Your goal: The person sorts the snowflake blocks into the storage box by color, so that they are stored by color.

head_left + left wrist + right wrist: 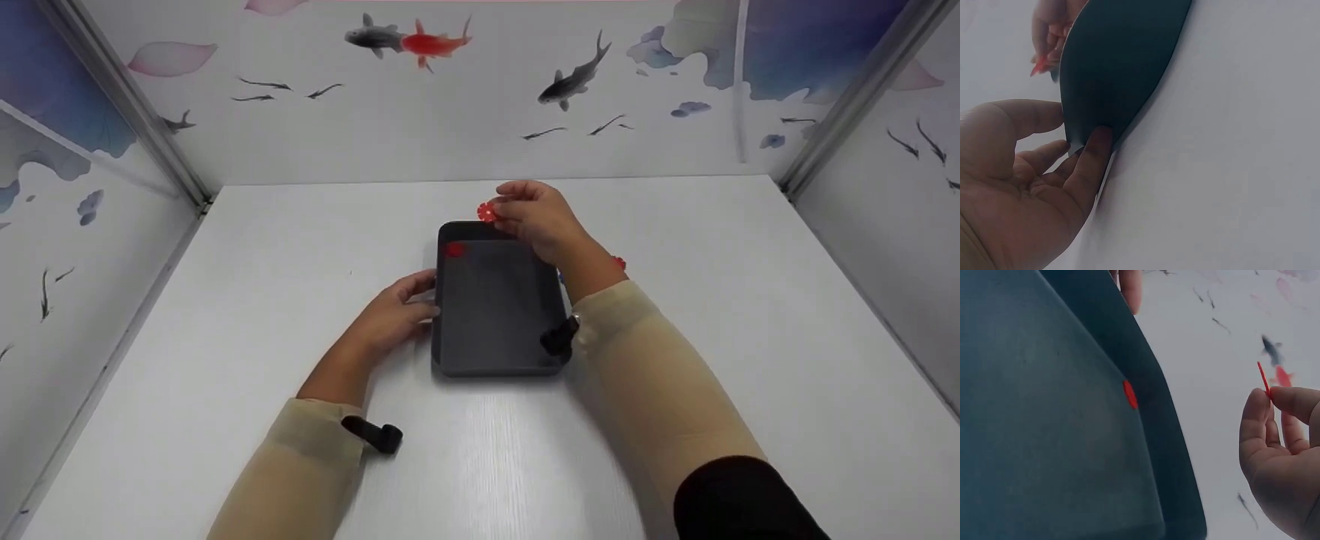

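Note:
My right hand (536,217) pinches a red notched plastic disc (486,212) between thumb and fingertips, above the far rim of a dark grey tray (499,315). In the right wrist view that disc (1264,377) appears edge-on, held by the right hand (1283,450). Another red disc (454,249) lies inside the tray near its far left corner. Against the tray's left side rests my left hand (394,313). Its fingers touch the outer wall in the left wrist view, extended rather than curled round it (1033,180).
Beyond the right forearm, a red piece (619,262) and a sliver of blue (562,277) show beside the tray, partly hidden. The white table (262,300) is walled by printed panels (480,135) at the back and both sides. Black straps with small devices sit on both wrists.

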`<act>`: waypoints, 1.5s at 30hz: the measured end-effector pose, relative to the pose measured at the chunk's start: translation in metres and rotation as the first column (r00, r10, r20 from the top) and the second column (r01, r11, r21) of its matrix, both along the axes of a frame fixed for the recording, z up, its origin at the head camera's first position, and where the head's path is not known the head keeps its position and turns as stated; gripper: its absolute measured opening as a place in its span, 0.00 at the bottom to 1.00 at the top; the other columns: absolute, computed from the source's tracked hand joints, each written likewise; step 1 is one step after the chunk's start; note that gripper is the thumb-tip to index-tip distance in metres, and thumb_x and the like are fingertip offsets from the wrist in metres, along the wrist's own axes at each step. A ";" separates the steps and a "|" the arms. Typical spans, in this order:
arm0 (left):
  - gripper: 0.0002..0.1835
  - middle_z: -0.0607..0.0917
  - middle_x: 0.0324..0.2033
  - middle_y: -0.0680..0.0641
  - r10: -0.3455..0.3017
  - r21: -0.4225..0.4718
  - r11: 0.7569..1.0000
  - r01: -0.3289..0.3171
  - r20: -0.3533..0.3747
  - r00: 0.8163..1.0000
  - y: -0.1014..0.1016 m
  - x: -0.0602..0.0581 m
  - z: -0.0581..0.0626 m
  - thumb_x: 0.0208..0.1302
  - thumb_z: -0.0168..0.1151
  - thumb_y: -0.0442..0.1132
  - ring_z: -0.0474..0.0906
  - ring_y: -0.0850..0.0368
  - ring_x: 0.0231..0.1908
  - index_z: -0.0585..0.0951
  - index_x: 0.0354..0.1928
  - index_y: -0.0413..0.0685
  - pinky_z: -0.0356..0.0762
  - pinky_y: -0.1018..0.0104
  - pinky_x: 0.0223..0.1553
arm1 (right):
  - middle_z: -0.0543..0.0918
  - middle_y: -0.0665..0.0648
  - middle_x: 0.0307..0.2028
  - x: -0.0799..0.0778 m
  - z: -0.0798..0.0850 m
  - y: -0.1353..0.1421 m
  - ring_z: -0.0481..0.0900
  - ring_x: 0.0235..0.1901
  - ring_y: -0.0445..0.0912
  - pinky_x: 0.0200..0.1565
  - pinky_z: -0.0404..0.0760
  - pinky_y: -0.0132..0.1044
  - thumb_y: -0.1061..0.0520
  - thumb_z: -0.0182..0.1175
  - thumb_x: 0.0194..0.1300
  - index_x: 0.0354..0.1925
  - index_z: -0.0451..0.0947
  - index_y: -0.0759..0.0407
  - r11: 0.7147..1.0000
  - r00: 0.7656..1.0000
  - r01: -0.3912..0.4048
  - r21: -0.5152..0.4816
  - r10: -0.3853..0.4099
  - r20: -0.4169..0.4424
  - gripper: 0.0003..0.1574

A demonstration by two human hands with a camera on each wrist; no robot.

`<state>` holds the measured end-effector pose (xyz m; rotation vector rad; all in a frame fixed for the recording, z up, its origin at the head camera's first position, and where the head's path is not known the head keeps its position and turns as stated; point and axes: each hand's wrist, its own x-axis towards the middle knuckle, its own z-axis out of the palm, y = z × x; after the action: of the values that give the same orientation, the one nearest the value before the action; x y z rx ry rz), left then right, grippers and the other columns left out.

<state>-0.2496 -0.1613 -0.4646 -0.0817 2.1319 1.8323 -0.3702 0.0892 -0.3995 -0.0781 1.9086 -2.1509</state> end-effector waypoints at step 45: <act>0.36 0.69 0.79 0.51 -0.008 0.012 1.000 0.008 0.013 1.000 0.001 0.000 0.003 0.73 0.62 0.34 0.74 0.51 0.73 0.68 0.81 0.56 0.78 0.49 0.72 | 0.91 0.60 0.49 -0.024 -0.062 -0.020 0.91 0.41 0.46 0.49 0.91 0.39 0.60 0.68 0.70 0.55 0.83 0.55 0.841 0.985 0.088 0.533 0.007 -0.173 0.16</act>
<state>-0.2501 -0.1608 -0.4613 -0.0822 2.1091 1.8355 -0.3943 0.0691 -0.4615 -0.1128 2.5643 -1.5843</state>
